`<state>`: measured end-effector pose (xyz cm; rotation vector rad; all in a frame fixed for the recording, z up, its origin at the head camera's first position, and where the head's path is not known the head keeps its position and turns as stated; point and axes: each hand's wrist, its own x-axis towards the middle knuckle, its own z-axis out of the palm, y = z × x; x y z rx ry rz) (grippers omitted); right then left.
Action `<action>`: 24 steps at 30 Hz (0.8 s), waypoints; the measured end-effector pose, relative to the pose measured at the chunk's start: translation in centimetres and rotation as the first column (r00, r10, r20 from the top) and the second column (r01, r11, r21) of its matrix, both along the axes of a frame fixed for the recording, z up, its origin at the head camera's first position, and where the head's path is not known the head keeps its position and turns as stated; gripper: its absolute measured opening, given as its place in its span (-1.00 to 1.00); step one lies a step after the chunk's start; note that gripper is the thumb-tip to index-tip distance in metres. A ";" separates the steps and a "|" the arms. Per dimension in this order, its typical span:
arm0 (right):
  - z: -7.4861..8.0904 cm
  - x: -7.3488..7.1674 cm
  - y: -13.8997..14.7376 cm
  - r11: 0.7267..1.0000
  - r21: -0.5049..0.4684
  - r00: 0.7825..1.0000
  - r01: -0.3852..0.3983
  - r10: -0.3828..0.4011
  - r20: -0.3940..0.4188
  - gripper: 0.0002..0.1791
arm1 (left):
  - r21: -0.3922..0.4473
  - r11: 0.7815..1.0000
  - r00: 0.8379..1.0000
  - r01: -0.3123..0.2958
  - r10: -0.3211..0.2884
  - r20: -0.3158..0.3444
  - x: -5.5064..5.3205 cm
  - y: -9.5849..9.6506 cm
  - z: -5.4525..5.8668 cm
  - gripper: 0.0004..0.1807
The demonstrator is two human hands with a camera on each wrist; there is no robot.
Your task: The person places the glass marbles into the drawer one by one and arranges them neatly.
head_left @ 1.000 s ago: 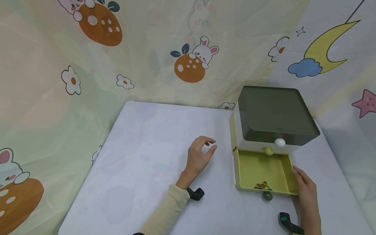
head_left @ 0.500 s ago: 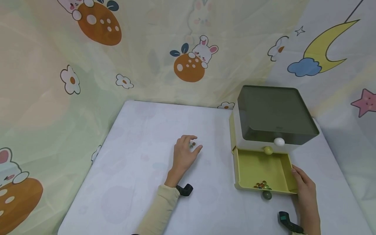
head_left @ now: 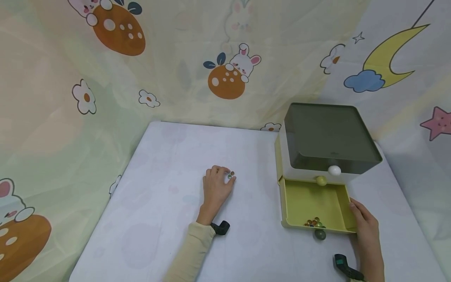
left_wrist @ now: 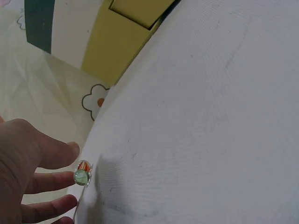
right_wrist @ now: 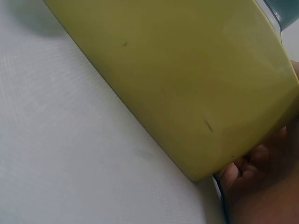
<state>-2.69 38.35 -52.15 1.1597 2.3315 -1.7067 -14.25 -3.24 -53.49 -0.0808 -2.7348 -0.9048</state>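
Observation:
Two small glass marbles (head_left: 230,176) lie on the white table; one looks greenish and the other (left_wrist: 83,165) has an orange streak. My left hand (head_left: 215,189) is just beside them, thumb and forefinger spread apart with the marbles at the gap between their tips. At the right, my right hand (head_left: 367,224) grips the side wall of the yellow-green drawer (head_left: 313,199), its thumb over the rim. Seen from the right wrist, curled fingers (right_wrist: 261,156) sit behind the drawer's corner. Several coloured marbles (head_left: 314,223) rest in the drawer against its front wall.
The drawer is pulled out from a small cabinet (head_left: 331,137) with a dark green top, at the table's back right. Round knobs (head_left: 334,170) stick out from its front. A printed cloth (head_left: 176,78) hangs behind the table (head_left: 158,235).
My left hand has moved left, away from the drawer, and its thumb and forefinger have come close around the two marbles. My right hand has stayed on the drawer.

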 end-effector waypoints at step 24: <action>-0.1 0.0 -0.1 1.000 -0.005 1.000 0.003 -0.003 -0.007 -0.25 | -0.025 1.000 1.000 0.004 -0.004 -0.013 -0.2 -0.3 0.0 -0.87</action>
